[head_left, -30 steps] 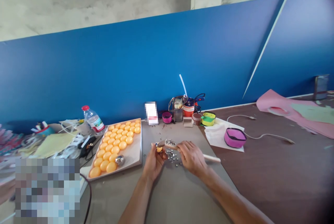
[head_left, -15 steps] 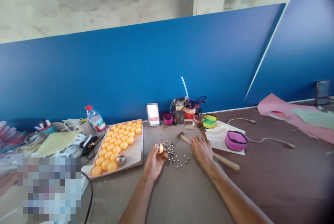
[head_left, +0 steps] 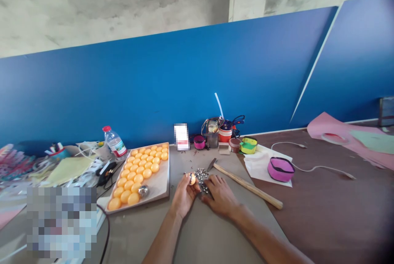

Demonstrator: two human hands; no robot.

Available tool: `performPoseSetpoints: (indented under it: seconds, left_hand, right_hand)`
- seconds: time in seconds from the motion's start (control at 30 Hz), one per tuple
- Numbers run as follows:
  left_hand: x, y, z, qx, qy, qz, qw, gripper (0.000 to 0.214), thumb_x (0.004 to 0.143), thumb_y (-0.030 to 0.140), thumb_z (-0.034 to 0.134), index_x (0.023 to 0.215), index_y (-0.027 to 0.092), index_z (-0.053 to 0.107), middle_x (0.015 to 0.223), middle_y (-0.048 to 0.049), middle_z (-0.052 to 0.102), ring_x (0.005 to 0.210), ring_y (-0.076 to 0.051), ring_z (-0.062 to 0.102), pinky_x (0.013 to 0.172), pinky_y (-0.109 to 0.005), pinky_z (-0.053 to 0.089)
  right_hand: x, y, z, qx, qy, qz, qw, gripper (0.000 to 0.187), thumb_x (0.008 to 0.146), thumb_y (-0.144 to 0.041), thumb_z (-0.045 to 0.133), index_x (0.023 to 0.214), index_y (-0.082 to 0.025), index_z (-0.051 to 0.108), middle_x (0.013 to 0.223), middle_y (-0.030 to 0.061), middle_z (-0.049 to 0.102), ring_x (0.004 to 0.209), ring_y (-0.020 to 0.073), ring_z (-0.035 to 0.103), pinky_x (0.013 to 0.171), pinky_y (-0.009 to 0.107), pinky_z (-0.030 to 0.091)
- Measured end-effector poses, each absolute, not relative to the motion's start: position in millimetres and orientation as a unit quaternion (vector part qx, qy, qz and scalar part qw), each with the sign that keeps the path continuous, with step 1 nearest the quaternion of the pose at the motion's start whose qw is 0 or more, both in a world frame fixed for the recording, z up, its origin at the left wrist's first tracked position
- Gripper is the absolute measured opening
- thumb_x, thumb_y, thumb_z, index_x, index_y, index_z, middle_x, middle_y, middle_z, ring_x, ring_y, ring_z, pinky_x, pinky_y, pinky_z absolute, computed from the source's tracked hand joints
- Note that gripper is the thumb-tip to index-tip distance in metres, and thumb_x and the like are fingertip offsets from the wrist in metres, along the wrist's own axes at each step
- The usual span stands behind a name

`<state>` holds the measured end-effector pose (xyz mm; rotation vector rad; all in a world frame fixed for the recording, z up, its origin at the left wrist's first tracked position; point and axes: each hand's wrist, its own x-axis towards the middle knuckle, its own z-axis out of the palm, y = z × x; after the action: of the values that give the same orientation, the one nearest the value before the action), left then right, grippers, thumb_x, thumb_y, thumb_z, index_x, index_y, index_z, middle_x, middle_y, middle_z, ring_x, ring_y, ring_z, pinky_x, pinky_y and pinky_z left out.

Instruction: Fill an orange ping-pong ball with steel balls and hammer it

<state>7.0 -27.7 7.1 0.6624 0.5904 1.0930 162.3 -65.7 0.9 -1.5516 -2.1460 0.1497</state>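
My left hand (head_left: pixel 184 195) is closed around an orange ping-pong ball (head_left: pixel 192 178) with shiny metal bits on its side. Beside it lies a scatter of small silver studs (head_left: pixel 201 174) on the grey mat. Fingers outstretched, my right hand (head_left: pixel 221 193) rests palm down over the near edge of that scatter and covers part of it. To its right a hammer (head_left: pixel 246 183) with a wooden handle lies on the mat. A white tray (head_left: pixel 160 178) on the left holds rows of orange balls (head_left: pixel 140 169) and one silver-covered ball (head_left: pixel 143 190).
A water bottle (head_left: pixel 115 143) stands behind the tray. Small tubs and a purple mesh-sided container (head_left: pixel 280 169) sit at the back and right, with a white cable (head_left: pixel 323 167) nearby. Clutter and a black cord (head_left: pixel 107 231) lie left.
My right hand has let go of the hammer and moved left onto the studs. The hammer now lies on the mat. My left hand still holds the ball in nearly the same place.
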Motion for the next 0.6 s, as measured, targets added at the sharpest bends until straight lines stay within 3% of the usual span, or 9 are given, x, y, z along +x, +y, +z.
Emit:
performPoseSetpoints:
  seconds: [0.27, 0.47, 0.6]
  left_hand:
    - [7, -25, 6, 0.314, 0.275, 0.500, 0.759, 0.025, 0.077, 0.037, 0.064, 0.084, 0.013, 0.060, 0.072, -0.0022, 0.061, 0.056, -0.010, 0.055, 0.057, -0.023, 0.046]
    - [6, -21, 2, 0.303, 0.279, 0.504, 0.759, 0.025, 0.077, 0.036, 0.064, 0.084, 0.013, 0.059, 0.071, -0.0024, 0.062, 0.055, -0.010, 0.055, 0.057, -0.024, 0.046]
    - [6, -19, 1, 0.273, 0.285, 0.506, 0.767, 0.025, 0.074, 0.035, 0.066, 0.084, 0.013, 0.059, 0.069, -0.0021, 0.062, 0.053, -0.010, 0.055, 0.057, -0.024, 0.046]
  right_hand:
    - [163, -61, -18, -0.596, -0.729, 0.066, 0.330, 0.051, 0.072, -0.025, 0.062, 0.120, -0.018, 0.048, 0.121, 0.0145, 0.048, 0.115, 0.0293, 0.043, 0.095, 0.047, 0.037]
    - [166, -58, -25, -0.535, -0.747, 0.144, 0.368, 0.058, 0.069, -0.022, 0.061, 0.125, -0.015, 0.044, 0.128, 0.0157, 0.044, 0.121, 0.0276, 0.041, 0.101, 0.044, 0.037]
    - [167, -58, -21, -0.478, -0.751, 0.188, 0.415, 0.053, 0.073, -0.020, 0.056, 0.124, -0.016, 0.043, 0.131, 0.0153, 0.042, 0.123, 0.0253, 0.041, 0.102, 0.042, 0.037]
